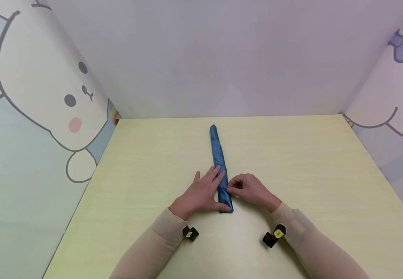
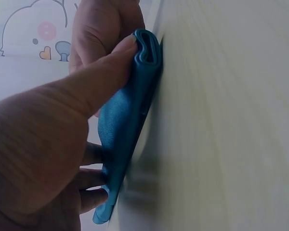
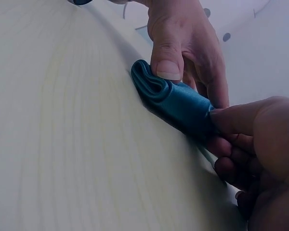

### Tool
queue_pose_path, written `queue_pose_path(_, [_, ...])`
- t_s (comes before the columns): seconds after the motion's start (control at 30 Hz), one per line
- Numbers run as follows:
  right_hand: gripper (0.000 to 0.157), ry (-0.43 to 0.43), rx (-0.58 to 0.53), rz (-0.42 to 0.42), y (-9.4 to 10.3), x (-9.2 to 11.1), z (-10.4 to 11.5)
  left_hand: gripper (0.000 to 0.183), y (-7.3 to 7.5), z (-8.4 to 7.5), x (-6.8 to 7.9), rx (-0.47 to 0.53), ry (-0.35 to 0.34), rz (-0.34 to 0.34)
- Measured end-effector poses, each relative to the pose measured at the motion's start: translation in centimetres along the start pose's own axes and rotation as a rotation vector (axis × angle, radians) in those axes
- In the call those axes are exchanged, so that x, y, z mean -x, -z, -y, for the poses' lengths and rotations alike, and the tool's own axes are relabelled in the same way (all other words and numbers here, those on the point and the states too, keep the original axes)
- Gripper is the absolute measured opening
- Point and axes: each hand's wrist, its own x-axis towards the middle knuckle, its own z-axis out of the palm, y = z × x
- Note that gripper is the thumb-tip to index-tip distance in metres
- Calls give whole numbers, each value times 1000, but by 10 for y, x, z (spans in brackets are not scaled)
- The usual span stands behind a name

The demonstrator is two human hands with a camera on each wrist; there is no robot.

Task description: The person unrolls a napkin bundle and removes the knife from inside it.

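A strip of shiny blue cloth (image 1: 216, 149), folded into several layers, lies lengthwise on the table. It is narrower at the far end and wider at the near end, where the curled layers show in both wrist views. My left hand (image 1: 201, 192) rests on it from the left, fingers spread across the middle and the thumb pressing the near end. From the right, my right hand (image 1: 252, 190) pinches the cloth's right edge between thumb and index finger, close to the near end. In the right wrist view the pinched cloth (image 3: 185, 108) bulges toward those fingertips.
The pale wooden table (image 1: 302, 155) reaches a plain light wall (image 1: 201, 58) at the back. Side panels with cartoon animals (image 1: 48, 85) flank it. A small black wrist camera (image 1: 190, 233) is strapped to the left sleeve, another black camera (image 1: 274, 236) to the right.
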Motion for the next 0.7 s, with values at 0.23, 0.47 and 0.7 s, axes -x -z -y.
queue_pose_path(0.23, [7, 2, -29, 16, 1, -1, -1, 116, 1, 0, 0, 6, 1, 3])
queue_pose_path(0.47, [6, -1, -27, 14, 2, 0, 3, 115, 0, 0, 0, 14, -1, 1])
queue_pose_path(0.7, [7, 9, -47, 35, 0, 0, 5, 116, -1, 2, -1, 19, -8, -9])
